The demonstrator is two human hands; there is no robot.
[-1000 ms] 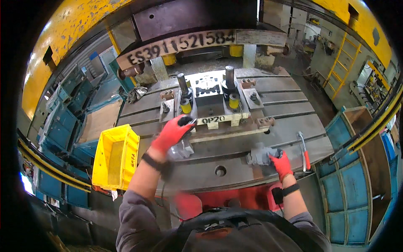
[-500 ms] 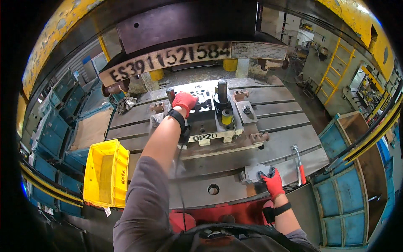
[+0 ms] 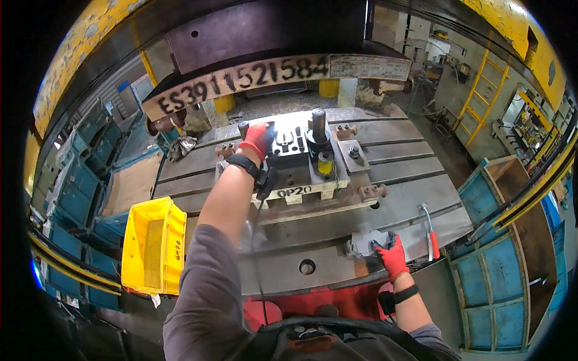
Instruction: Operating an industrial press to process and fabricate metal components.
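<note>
My left hand (image 3: pixel 259 139), in a red glove, reaches to the left side of the die (image 3: pixel 289 159) on the press table, near its left guide post (image 3: pixel 243 128). Its fingertips are dark and partly hidden, so I cannot tell whether it holds anything. A pale flat metal piece (image 3: pixel 285 139) with a cut-out shape lies on the die's top face beside that hand. My right hand (image 3: pixel 394 257), in a red glove with dark fingertips, is closed on the right edge of thin grey metal sheets (image 3: pixel 362 243) at the table's near side.
A red-handled ratchet wrench (image 3: pixel 429 231) lies right of the sheets. Left of the table stands a yellow bin (image 3: pixel 144 246). The heavy upper press ram (image 3: pixel 265 39) hangs over the die. Blue crates (image 3: pixel 494 265) stand at the right. The die's right guide post (image 3: pixel 318 127) rises upright.
My left hand has shifted left and slightly away from me across the die, uncovering more of its top face. My right hand stays at the metal sheets.
</note>
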